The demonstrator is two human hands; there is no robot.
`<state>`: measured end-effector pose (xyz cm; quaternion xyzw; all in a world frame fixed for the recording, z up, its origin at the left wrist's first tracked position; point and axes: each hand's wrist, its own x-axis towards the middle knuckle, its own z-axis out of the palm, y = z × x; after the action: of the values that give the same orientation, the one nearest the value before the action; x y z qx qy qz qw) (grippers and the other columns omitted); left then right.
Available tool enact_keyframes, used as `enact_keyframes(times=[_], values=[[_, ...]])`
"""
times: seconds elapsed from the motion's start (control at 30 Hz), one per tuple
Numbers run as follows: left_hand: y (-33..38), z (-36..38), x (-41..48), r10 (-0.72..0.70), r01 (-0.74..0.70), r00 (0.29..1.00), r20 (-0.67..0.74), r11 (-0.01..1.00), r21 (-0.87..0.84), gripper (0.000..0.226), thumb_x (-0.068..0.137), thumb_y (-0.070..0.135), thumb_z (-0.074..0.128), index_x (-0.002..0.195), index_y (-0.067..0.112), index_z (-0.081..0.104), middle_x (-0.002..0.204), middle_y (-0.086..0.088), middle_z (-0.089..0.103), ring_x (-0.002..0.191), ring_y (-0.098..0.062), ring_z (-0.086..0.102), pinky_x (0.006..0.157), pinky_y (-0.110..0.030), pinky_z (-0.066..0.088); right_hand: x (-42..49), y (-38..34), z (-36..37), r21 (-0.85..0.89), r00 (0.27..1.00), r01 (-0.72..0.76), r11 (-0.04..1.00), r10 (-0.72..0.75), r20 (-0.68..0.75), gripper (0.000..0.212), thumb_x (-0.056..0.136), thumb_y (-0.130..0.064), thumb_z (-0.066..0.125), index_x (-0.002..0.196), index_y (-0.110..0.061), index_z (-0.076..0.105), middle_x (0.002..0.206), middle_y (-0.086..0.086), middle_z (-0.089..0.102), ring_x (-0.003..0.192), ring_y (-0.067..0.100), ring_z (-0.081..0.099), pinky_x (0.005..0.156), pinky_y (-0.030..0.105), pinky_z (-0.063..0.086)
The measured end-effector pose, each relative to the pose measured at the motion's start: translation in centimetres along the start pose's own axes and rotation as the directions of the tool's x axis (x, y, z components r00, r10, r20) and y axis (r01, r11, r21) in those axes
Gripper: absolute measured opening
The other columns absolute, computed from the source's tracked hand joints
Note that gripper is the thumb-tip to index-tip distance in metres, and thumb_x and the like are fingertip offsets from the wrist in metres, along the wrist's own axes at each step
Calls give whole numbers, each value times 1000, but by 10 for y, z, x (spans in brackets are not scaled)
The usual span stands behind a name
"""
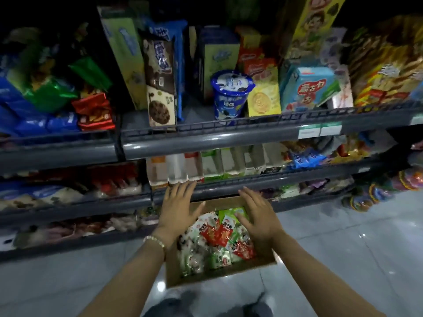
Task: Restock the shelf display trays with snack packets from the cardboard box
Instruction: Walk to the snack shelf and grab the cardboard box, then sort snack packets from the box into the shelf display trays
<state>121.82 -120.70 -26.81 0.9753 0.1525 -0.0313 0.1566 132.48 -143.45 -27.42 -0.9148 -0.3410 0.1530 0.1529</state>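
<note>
Your left hand [179, 208] and right hand [257, 215] hover flat, fingers spread, holding nothing, over the brown cardboard box [229, 274] of red-and-green snack packets [216, 236].

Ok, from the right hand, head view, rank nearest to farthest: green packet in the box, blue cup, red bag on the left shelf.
1. The green packet, in the cardboard box, beside the fingers of the right hand.
2. The blue cup, on the upper shelf, straight ahead.
3. The red bag, same level, far left.

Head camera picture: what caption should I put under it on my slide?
Left hand and right hand, both open, reach over a box of snack packets beside full shelves.
</note>
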Motion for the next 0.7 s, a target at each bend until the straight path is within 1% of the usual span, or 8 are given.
enact_keyframes(times=[0.13,0.23,0.33,0.4,0.47,0.53,0.63,0.7], values=[[10,64,1,-169,169,986,10,985,-34,85,81,72,5,149,23,21,153,0,28,142,-20,20,118,-43,14,9,45,31,89,996,54,995,-60,66,66,90,-61,40,147,-32,22,156,-10,20,142,12,21,116,43,23],[12,121,-3,-233,236,970,70,971,-29,97,75,79,-1,145,21,31,147,-2,38,137,-21,30,116,-43,19,13,82,72,78,987,80,994,-89,131,72,87,-69,31,147,-30,23,155,-8,22,141,13,25,114,42,28],[4,182,1,-276,286,950,147,957,-53,95,69,76,3,145,24,29,147,1,36,137,-19,28,114,-38,21,25,110,125,146,976,1,989,-33,213,82,78,-75,27,147,-32,22,157,-8,18,142,15,24,114,45,29],[-8,224,6,-278,307,939,204,943,-126,96,71,82,11,148,26,24,152,2,29,141,-20,21,115,-40,21,35,126,169,237,969,-77,968,16,248,79,78,-73,37,146,-35,23,157,-7,19,141,16,26,112,46,32],[-24,266,14,-277,318,933,228,934,-166,96,73,85,11,148,26,23,154,2,27,142,-19,21,116,-36,19,48,141,212,381,962,-189,905,93,256,75,81,-63,50,145,-35,23,155,-3,22,140,19,29,107,39,39],[-41,307,24,-295,345,926,237,915,-207,93,76,83,13,148,24,24,154,1,27,141,-19,22,115,-32,20,62,151,250,552,922,-366,750,210,326,77,85,-48,59,147,-24,22,152,5,27,135,25,35,90,24,44],[-64,366,43,-308,370,915,260,898,-240,77,90,67,30,150,20,19,157,-1,21,144,-17,17,116,-30,14,89,174,307,603,829,-559,569,396,395,79,79,-38,73,137,2,37,120,17,55,107,27,56,82,31,44],[-78,398,58,-306,377,907,289,895,-238,104,71,87,14,151,20,12,158,-1,14,145,-17,12,118,-32,11,107,191,343,604,813,-579,548,447,374,75,61,-53,82,108,1,60,103,15,66,100,28,64,86,35,47]])
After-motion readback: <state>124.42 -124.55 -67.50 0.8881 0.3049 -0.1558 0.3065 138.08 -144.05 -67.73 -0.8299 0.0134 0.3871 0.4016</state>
